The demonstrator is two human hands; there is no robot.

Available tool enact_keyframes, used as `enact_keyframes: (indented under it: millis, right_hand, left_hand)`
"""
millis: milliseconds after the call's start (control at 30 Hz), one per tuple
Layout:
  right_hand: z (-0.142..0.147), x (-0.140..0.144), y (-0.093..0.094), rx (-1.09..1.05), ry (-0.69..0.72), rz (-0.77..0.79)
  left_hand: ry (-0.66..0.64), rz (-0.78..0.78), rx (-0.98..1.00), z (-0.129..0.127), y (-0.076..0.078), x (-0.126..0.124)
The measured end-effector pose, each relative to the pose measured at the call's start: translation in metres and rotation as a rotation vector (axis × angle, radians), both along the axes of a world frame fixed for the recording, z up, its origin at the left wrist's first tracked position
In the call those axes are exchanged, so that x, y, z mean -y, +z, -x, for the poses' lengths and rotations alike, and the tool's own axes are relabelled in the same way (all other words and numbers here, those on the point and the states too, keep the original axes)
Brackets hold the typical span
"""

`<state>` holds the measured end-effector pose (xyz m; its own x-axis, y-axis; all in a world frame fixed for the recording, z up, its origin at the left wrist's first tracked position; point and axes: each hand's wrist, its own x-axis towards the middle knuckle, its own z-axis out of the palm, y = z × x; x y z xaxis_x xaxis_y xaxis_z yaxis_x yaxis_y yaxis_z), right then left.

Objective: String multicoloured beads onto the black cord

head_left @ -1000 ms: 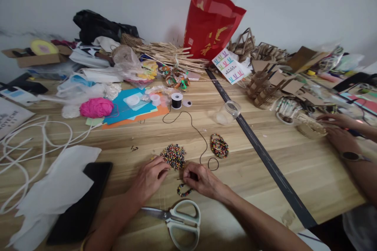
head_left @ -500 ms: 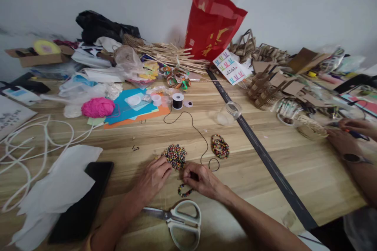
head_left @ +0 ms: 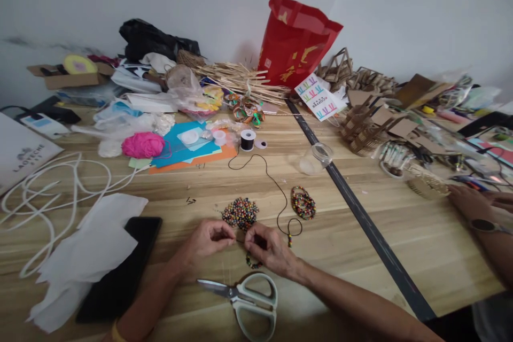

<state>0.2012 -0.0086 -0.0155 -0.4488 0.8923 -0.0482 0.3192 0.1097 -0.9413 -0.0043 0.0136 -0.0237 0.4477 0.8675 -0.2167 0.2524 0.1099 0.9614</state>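
reading the counter (head_left: 344, 256) as a clock, the wall at twelve and the loose pile of beads (head_left: 240, 214) at the centre, i see the left hand (head_left: 203, 245) at about eight, just beside the pile, its thumb and forefinger pressed together at the tips; whether a bead sits between them i cannot tell. at about five the right hand (head_left: 276, 252) is curled, thumb and finger pinching the black cord (head_left: 267, 171), a short dark end poking out toward the left fingertips. a beaded strand (head_left: 253, 262) lies partly hidden under that hand, and a few threaded beads (head_left: 289, 240) hang on the cord near its knuckles, below a small loop. the cord wanders up to its spool (head_left: 247, 141) at twelve. finished-looking beaded rings (head_left: 303, 203) lie stacked at three, near the pile. past them bare wood runs to a dark strip (head_left: 360, 208), slanting from one to four, with another open stretch beyond it before a co-worker's hand (head_left: 467, 206) at three. tighter at six: scissors (head_left: 256, 299) sit close below the hands. at eight, a white paper (head_left: 92, 251) overlaps a black tablet (head_left: 116, 294), whose long inner edge bounds the left forearm's room. a clear cup (head_left: 316, 158) rests at two, touching the strip.
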Motion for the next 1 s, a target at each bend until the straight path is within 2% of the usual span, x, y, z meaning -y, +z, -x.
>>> enact_keyframes:
  millis: [300,700,1000]
  right_hand:
    - [0.0050,-0.0049,-0.0043,-0.039,0.031,0.067]
    - [0.0029,-0.0058,-0.0055,-0.081,0.041,0.094]
    - [0.0017,-0.0065,-0.0087,-0.059,0.060,0.054]
  left_hand:
    - [0.012,0.146,0.069,0.0028,0.0015,-0.0003]
    - [-0.003,0.150,0.043,0.0026,0.0001,-0.0011]
    - [-0.015,0.132,0.025,0.0020,0.0028,-0.0010]
